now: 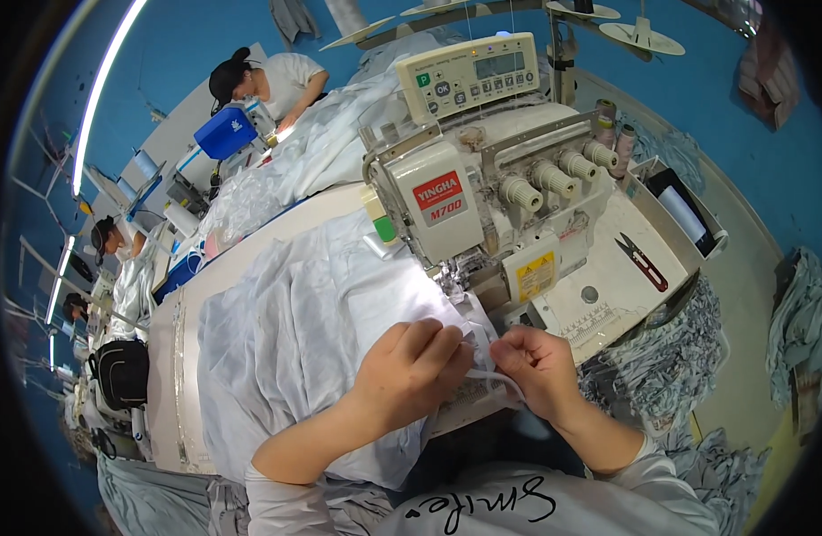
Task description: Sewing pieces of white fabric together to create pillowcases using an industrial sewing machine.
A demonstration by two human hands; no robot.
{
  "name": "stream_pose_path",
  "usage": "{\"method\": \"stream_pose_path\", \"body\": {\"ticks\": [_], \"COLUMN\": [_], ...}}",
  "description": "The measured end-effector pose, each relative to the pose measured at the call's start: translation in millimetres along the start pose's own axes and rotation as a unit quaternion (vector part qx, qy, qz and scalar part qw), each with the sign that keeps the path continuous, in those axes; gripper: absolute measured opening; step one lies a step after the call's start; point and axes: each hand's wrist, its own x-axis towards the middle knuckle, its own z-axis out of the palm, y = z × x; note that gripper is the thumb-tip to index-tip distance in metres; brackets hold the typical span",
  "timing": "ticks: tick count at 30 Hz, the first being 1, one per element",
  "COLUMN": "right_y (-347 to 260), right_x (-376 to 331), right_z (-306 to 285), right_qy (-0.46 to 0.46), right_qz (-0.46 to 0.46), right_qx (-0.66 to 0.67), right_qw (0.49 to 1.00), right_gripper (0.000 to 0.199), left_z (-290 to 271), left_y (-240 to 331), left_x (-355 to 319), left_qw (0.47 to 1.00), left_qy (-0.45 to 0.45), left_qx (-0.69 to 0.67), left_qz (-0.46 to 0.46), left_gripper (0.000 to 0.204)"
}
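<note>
A pale white garment cloth (295, 295) lies spread over the table, left of and in front of an overlock sewing machine (433, 201). Its edge reaches the lit needle area (455, 281) of the machine. My left hand (415, 366) is closed, with bent fingers gripping the cloth just before the needle area. Close by on the right, my right hand (540, 366) pinches a narrow white fabric strip (496, 375) between thumb and fingers. The strip runs across the gap between both hands. My left fingertips are partly hidden from view.
Red-handled thread snips (643, 263) lie on the machine's right side plate. A control panel (469, 76) tops the machine, with thread cones (623, 143) at its right. Patterned cloth (670, 366) is heaped at the right. Another person (268, 85) sews at the far left.
</note>
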Motion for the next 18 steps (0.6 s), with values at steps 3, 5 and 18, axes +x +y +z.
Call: {"method": "stream_pose_path", "body": {"ticks": [3,5,18], "right_y": [-4.5,-4.5,-2.4], "right_x": [-2.1,-1.9,-0.7], "right_z": [0.1,-0.2,0.9], "right_qy": [-0.005,-0.003,0.039], "right_qz": [0.028,-0.034,-0.108], "right_qx": [-0.026,-0.064,-0.166], "right_qw": [0.999,0.997,0.979], "right_gripper": [0.019,0.025,0.021], "left_z": [-3.5,-2.1,-7.0], "left_y": [-1.5,-5.0,-9.7], "left_x": [13.3,14.1,7.1], "left_qw": [0.998,0.994,0.994], "left_qy": [0.028,0.047,0.049], "left_qx": [-0.048,-0.097,0.017], "left_qz": [-0.007,0.016,0.094], "left_gripper": [0.035,0.037,0.022]}}
